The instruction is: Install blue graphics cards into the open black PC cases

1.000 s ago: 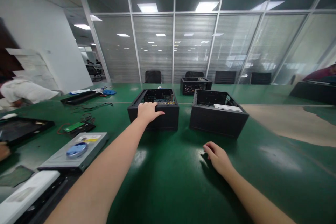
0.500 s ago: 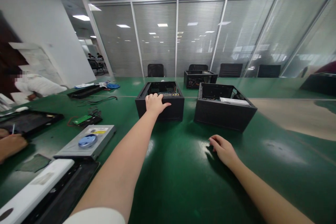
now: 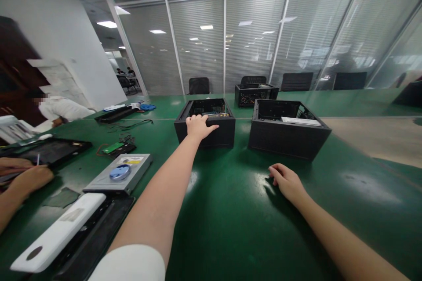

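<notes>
A black open-topped computer case [image 3: 219, 135] stands on the green table, with boards and gold-coloured slot covers showing inside. My left hand [image 3: 198, 127] reaches out to it, fingers hooked over its near top edge and thumb lying against the outer face. My right hand [image 3: 287, 182] is held low over the table in front of a second black computer case [image 3: 286, 138]. Its fingers are curled in, thumb close to the fingertips; whether anything is between them is hidden. A flat silvery-white piece [image 3: 300, 121] lies across the second case's opening.
At left are an optical drive [image 3: 114, 175] with a blue round piece on top, a white elongated device [image 3: 61, 232], a green circuit board [image 3: 114, 147] and a dark panel [image 3: 62, 151]. A co-worker's hands [image 3: 33, 180] hold a thin tool there. Another black case [image 3: 255, 96] stands farther back.
The whole view has shifted slightly, so things appear farther right and mostly a little higher. My left hand stays on the case edge; my right hand keeps its curled pose.
</notes>
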A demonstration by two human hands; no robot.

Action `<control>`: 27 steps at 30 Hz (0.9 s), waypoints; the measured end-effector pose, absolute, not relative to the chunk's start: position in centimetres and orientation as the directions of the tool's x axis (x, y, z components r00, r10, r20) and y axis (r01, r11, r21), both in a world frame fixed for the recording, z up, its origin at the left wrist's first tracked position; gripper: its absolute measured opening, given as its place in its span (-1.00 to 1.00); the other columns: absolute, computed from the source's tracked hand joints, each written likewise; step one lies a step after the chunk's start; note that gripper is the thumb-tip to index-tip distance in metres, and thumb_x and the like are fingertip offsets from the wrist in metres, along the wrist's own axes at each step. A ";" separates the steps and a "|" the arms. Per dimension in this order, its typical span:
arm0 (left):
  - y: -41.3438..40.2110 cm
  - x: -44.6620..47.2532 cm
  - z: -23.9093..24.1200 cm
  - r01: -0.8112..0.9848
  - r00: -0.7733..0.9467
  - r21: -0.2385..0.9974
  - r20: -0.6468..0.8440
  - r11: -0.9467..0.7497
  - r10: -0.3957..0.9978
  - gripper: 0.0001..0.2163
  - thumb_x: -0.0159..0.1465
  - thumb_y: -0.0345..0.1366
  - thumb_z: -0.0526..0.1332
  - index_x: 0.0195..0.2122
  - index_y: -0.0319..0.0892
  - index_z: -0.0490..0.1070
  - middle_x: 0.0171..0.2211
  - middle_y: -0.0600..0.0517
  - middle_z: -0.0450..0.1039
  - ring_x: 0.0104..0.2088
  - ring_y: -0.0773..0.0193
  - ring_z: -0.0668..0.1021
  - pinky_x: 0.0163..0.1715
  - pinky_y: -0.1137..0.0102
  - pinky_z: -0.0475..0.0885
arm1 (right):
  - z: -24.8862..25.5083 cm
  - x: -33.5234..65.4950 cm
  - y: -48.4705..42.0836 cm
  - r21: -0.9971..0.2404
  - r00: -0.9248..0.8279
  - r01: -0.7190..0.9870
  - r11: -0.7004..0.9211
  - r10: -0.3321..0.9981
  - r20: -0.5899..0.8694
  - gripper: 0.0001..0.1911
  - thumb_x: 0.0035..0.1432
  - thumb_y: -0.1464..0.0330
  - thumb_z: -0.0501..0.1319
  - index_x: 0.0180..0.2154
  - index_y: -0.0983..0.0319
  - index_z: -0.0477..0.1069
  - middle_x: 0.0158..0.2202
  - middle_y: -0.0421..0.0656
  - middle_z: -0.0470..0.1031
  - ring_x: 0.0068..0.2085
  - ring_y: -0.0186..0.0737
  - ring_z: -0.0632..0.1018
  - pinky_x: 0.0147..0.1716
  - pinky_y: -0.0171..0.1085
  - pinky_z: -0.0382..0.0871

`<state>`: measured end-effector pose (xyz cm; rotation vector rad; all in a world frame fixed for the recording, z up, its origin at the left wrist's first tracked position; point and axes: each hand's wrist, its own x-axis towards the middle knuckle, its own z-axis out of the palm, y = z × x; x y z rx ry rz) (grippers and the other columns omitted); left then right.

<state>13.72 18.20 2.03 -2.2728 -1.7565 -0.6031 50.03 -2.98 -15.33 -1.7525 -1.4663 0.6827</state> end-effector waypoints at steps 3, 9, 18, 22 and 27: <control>17.7 13.6 2.1 0.962 0.198 0.087 0.436 -0.260 0.878 -0.24 0.45 0.44 0.17 0.35 -0.07 0.60 0.27 -0.27 0.64 0.30 -0.28 0.53 0.34 -0.03 0.31 | -15.4 50.0 -2.8 -0.811 0.214 0.579 -0.079 0.975 0.058 -0.60 0.58 0.06 0.37 0.17 0.22 0.59 0.09 -0.05 0.65 -0.04 -0.11 0.69 -0.02 -0.05 0.71; 16.1 12.8 2.3 0.963 0.198 0.083 0.429 -0.257 0.881 -0.24 0.45 0.45 0.17 0.31 -0.08 0.64 0.25 -0.28 0.66 0.31 -0.30 0.55 0.34 -0.07 0.31 | -15.8 49.9 -2.4 -0.819 0.238 0.569 -0.068 0.968 0.085 -0.60 0.57 0.06 0.38 0.18 0.22 0.59 0.09 -0.05 0.65 -0.03 -0.11 0.69 -0.01 -0.04 0.71; 11.5 11.8 3.1 0.950 0.259 0.059 0.391 -0.305 0.883 -0.32 0.48 0.36 0.24 0.34 -0.06 0.62 0.24 -0.26 0.65 0.31 -0.26 0.55 0.36 -0.08 0.29 | -15.2 50.0 -2.3 -0.817 0.262 0.567 -0.105 0.963 0.057 -0.58 0.57 0.07 0.38 0.21 0.22 0.59 0.14 -0.03 0.64 0.03 -0.06 0.69 0.04 0.00 0.71; 7.7 11.0 2.9 0.944 0.291 0.035 0.382 -0.328 0.877 -0.34 0.47 0.30 0.31 0.36 -0.08 0.58 0.25 -0.27 0.64 0.28 -0.27 0.54 0.35 -0.09 0.29 | -14.8 49.9 -2.3 -0.815 0.261 0.567 -0.115 0.964 0.045 -0.57 0.56 0.07 0.39 0.22 0.22 0.58 0.16 -0.02 0.64 0.05 -0.05 0.69 0.06 0.02 0.71; 2.1 9.6 2.8 0.938 0.303 0.037 0.399 -0.345 0.865 -0.29 0.44 0.29 0.37 0.45 -0.07 0.52 0.23 -0.25 0.63 0.30 -0.25 0.54 0.41 -0.12 0.24 | -14.6 49.9 -2.5 -0.816 0.256 0.570 -0.094 0.964 0.068 -0.57 0.56 0.07 0.39 0.23 0.22 0.58 0.17 -0.02 0.64 0.05 -0.05 0.69 0.06 0.02 0.71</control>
